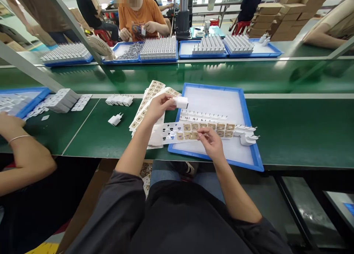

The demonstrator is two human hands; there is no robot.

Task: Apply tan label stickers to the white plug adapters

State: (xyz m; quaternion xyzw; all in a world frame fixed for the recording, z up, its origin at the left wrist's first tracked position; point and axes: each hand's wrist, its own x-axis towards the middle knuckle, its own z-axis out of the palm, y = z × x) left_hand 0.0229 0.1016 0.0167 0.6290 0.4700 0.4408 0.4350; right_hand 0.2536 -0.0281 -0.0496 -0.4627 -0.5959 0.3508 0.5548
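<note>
My left hand (159,105) is closed around a white charger plug (181,102), held above the left rim of a blue tray (250,130). My right hand (210,142) pinches at a strip of gold-brown stickers (206,128) lying across the tray's front. A row of white chargers (203,117) lies inside the tray, and a few more (247,134) sit by its right rim. More sticker sheets (148,103) are stacked on the green table left of the tray.
Loose white chargers (115,119) and a short row (119,100) lie on the table to the left. A co-worker's arm (19,150) rests at far left near another blue tray (30,99). Across the green conveyor (193,77), people sit behind trays of chargers (159,47).
</note>
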